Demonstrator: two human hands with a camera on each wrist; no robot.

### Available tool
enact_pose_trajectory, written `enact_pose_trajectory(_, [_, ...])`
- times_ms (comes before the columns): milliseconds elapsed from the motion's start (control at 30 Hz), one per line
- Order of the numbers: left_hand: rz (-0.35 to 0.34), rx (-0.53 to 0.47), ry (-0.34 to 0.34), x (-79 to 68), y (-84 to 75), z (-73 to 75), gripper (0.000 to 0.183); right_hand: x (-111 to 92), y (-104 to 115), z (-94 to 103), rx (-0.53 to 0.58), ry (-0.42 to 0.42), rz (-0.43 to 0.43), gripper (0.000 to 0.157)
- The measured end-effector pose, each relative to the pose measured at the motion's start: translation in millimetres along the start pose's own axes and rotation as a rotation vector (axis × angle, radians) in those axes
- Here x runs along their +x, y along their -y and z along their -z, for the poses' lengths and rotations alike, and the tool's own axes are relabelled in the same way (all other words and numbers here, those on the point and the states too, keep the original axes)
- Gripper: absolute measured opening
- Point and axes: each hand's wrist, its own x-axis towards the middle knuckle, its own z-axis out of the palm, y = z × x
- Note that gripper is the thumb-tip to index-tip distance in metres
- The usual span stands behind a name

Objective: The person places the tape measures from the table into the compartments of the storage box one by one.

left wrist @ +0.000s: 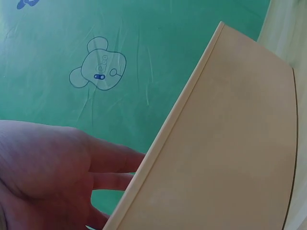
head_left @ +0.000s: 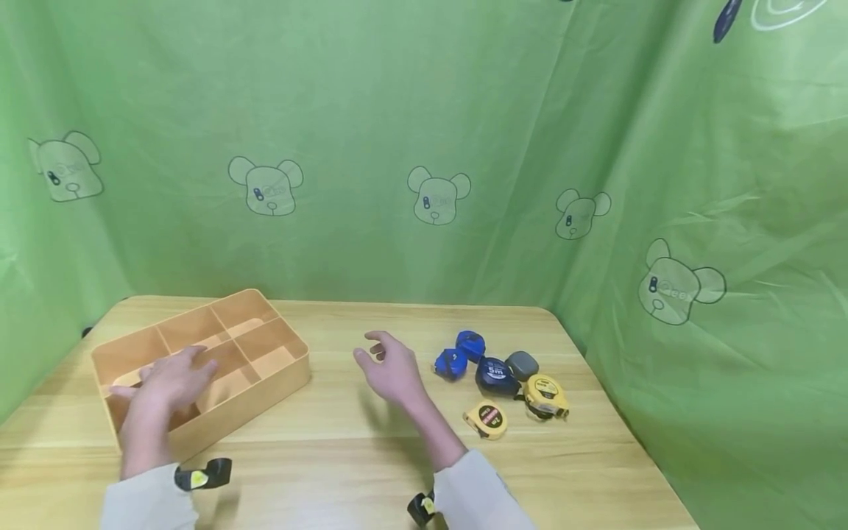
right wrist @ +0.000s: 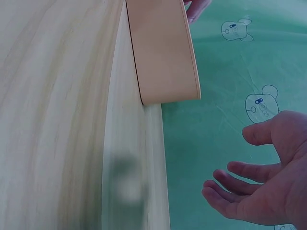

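A peach-coloured divided organizer box (head_left: 265,384) stands at an angle on the left of the table. My left hand (head_left: 174,379) is over its near-left compartments, fingers spread and reaching past the rim; whether the fingertips touch anything inside is hidden. From the left wrist, the box's side wall (left wrist: 225,139) covers part of the fingers (left wrist: 115,158). My right hand (head_left: 391,368) hovers above the middle of the table, fingers loosely bent and holding nothing. Nearest to it on the right lie two blue tape measures (head_left: 451,364) and a small yellow tape measure (head_left: 489,420).
Farther right lie a dark 5m tape measure (head_left: 497,377), a grey rounded one (head_left: 523,365) and a larger yellow tape measure (head_left: 546,396), close together. A green curtain (head_left: 358,243) with bear prints hangs behind and beside the wooden table (head_left: 318,478).
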Motion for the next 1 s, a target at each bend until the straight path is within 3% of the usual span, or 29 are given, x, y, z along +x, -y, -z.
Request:
enact_pose_trajectory(267, [-0.049, -0.034, -0.001, 4.1, -10.3, -7.7, 0.063, 1, 2, -6.1, -0.007, 0.017, -0.019, 0.047])
enact_pose_trajectory(1000, [-0.135, -0.015, 0.000, 8.9, -38.2, -23.2, 0.073, 5, 12, -24.0, -0.004, 0.121, 0.001, 0.055])
